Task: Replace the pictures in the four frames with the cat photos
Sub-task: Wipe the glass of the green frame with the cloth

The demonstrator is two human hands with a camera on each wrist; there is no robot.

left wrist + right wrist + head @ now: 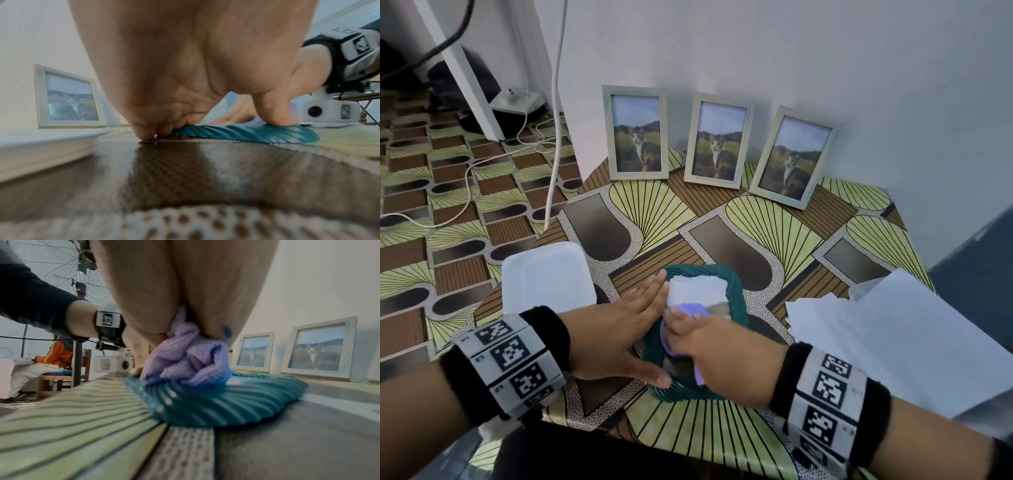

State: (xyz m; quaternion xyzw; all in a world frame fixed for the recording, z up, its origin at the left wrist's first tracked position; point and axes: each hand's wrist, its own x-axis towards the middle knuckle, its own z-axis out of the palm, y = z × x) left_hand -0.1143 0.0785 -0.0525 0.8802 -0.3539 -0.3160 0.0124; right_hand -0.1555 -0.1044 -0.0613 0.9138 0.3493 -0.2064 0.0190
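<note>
- Left hand point(616, 337), fingers straight, presses the teal ribbed plastic frame point(736, 294) flat near the worktop's point(722, 438) front edge, presumably to steady it.
- Right hand point(717, 349) grips a crumpled lilac cloth point(185, 363) on its glass, apparently wiping.
- Three pale wooden frames with cat photos point(717, 140) lean along the back edge.

A lilac cloth point(185, 360) is bunched in the grip of the right hand point(185, 288) and pressed onto a ribbed teal frame point(216, 402) lying flat on the tabletop point(72, 426). The left hand point(137, 353) is seen at 9 o'clock, touching the frame's far edge. Two pale frames point(254, 352) point(318, 348) are propped against the wall at 3 o'clock.
</note>
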